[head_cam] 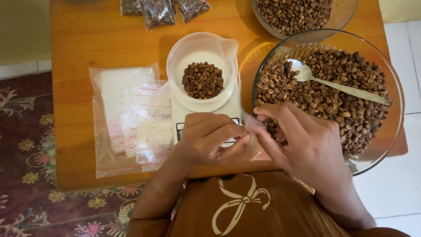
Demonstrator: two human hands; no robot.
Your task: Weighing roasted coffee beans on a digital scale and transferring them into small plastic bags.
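Pinching a small clear bag (251, 123) between us, our left hand (206, 138) and right hand (302, 145) close fingertips on its edges; beyond our fingers sit a scale (184, 115) and bean cup (202, 72).

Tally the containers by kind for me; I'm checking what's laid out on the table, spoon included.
Glass bowls with beans: 2
White plastic cup on the scale: 1
Filled bean bags at the far edge: 3
Spoon: 1
Total: 7
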